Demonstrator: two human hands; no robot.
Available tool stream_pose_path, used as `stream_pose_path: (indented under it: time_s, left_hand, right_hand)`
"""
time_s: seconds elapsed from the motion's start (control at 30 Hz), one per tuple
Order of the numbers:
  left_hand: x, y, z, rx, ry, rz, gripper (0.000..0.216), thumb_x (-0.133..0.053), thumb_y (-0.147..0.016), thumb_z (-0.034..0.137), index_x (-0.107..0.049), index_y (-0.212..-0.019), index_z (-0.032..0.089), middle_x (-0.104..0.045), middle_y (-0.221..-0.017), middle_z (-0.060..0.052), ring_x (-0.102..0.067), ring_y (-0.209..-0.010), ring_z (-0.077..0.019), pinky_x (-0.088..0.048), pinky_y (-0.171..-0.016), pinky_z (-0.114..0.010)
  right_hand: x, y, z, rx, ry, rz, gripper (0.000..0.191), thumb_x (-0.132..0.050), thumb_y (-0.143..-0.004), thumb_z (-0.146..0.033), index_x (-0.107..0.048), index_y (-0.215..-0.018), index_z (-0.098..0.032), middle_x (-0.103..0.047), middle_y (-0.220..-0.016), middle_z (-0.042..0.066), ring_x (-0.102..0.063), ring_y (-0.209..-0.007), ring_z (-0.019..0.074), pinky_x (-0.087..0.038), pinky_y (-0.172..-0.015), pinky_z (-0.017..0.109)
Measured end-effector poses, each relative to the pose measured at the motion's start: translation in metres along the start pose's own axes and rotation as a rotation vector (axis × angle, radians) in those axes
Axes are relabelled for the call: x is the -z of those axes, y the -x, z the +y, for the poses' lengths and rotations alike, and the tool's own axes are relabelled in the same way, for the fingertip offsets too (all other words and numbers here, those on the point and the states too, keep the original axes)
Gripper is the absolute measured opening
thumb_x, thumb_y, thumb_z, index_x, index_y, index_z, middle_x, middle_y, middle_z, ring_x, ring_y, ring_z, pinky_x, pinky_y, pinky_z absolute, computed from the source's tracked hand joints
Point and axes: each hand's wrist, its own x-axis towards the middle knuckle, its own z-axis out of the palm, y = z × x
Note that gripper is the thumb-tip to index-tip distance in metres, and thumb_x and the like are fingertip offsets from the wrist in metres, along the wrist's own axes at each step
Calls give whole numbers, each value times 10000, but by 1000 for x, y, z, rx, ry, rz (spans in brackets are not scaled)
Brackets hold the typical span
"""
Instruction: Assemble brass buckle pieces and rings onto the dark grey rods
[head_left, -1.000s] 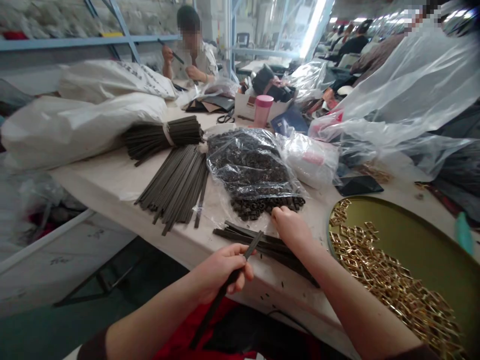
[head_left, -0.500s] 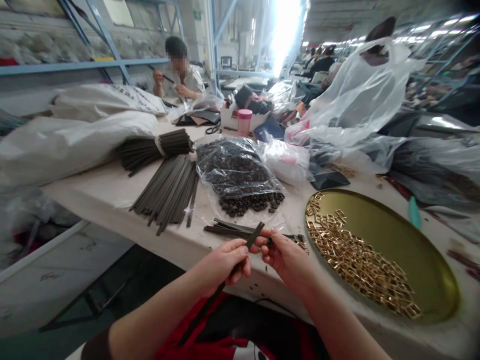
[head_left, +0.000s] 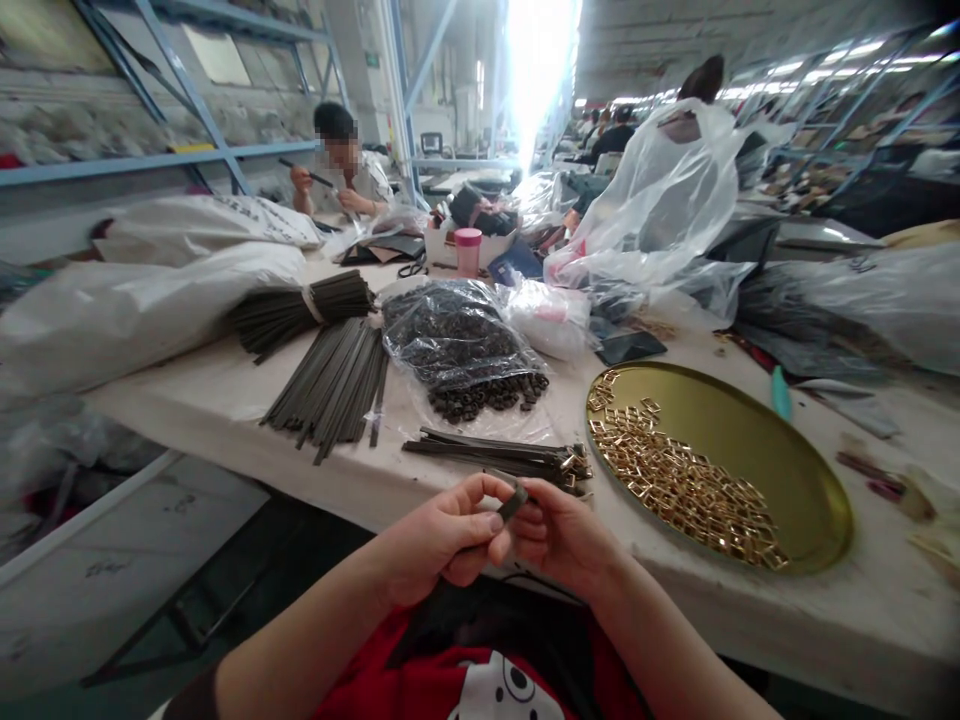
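My left hand point(head_left: 450, 530) is closed around a dark strap point(head_left: 513, 503), its end poking up between thumb and forefinger. Fingertips of my right hand point(head_left: 562, 530) are pinched together at that strap end, on a small black loop that they mostly cover. Just beyond my hands lies a row of dark straps point(head_left: 480, 452) with gold buckles at their right ends. Behind it, a clear plastic bag point(head_left: 457, 330) spills small black loops point(head_left: 487, 397) onto the table. To the right, a round gold tray point(head_left: 780, 440) holds a heap of gold rectangular buckles point(head_left: 690, 485).
Loose dark straps point(head_left: 330, 385) and a tied bundle point(head_left: 300, 305) lie at the left, beside white sacks point(head_left: 165, 295). Further back stand a pink-lidded cup point(head_left: 468, 252) and a large clear bag point(head_left: 660, 190). Another person point(head_left: 345, 170) sits across the table holding a dark strip.
My hands have come closer together, and the right fingertips now meet the strap end. The strap's upper end sticks out less. The camera view has shifted, showing the buckled ends of the strap row.
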Motion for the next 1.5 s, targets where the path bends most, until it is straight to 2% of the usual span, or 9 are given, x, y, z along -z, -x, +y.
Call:
stream_pose_path:
  time_s: [0.1,0.3,0.5,0.67,0.93,1.2,1.3,1.43,1.5]
  left_hand:
    - [3,4,-2,11,-10,-42,318,-605,-732,331,-429,-952,182,-498,-533,78,-221,-315,3,-88,-323,-157]
    - [20,14,7,46,-117,-39,290,-556,-776,279,-469,-1021,150,-536,-550,51,-277,-318,-3,-106,-320,-157]
    - [17,7,7,55,-106,19,227,-566,-766,298,-476,-913,151,-557,-555,40,-398,-344,-18,-193,-328,-130]
    - [12,-6,5,21,-105,49,179,-555,-758,281,-448,-836,160,-578,-618,30,-367,-328,-6,-171,-311,-132]
    - [20,-18,13,40,-234,78,249,-490,-801,410,-401,-861,185,-479,-458,91,-212,-311,-20,-111,-314,-150]
    - [22,-28,14,46,-160,60,334,-552,-756,461,-404,-884,190,-416,-438,109,-192,-328,-22,-110,-322,-154]
    - [24,-28,17,47,-224,80,289,-521,-783,429,-406,-883,182,-428,-450,104,-214,-330,-19,-124,-335,-148]
    - [24,-29,18,20,-422,163,145,-428,-832,306,-406,-888,175,-443,-451,97,-255,-342,-34,-167,-355,-145]
    - [23,-29,16,-14,-518,190,107,-395,-839,265,-416,-883,170,-448,-459,91,-284,-362,-45,-202,-371,-149]
  right_hand:
    - [-1,1,9,-79,-71,-58,251,-647,-639,-247,-449,-526,-142,-331,-409,-91,-230,-358,12,-183,-328,119]
    - [-2,10,-1,179,-71,23,255,-632,-694,-215,-430,-548,-157,-368,-451,-86,-277,-376,24,-208,-349,136]
    - [-3,7,3,232,79,70,261,-615,-725,-255,-420,-576,-167,-383,-476,-83,-295,-395,31,-202,-371,145]
    - [2,-3,9,173,98,97,301,-641,-688,-297,-392,-569,-178,-338,-453,-94,-259,-395,37,-187,-379,156]
    - [5,-12,-2,189,96,126,295,-621,-707,-313,-404,-565,-171,-368,-466,-86,-280,-395,33,-191,-377,152]
    - [-4,-21,0,-45,-23,11,229,-654,-648,-268,-451,-634,-162,-277,-444,-113,-144,-384,21,-111,-362,144]
    - [-1,-23,-1,85,118,107,286,-626,-682,-366,-414,-621,-184,-290,-466,-104,-179,-393,35,-132,-375,161]
    - [3,-19,-5,574,680,417,245,-619,-706,-382,-456,-648,-208,-374,-501,-77,-312,-440,79,-245,-434,211]
    - [3,-14,-7,779,1005,481,144,-602,-733,-322,-527,-676,-213,-474,-563,-36,-416,-520,117,-314,-519,246]
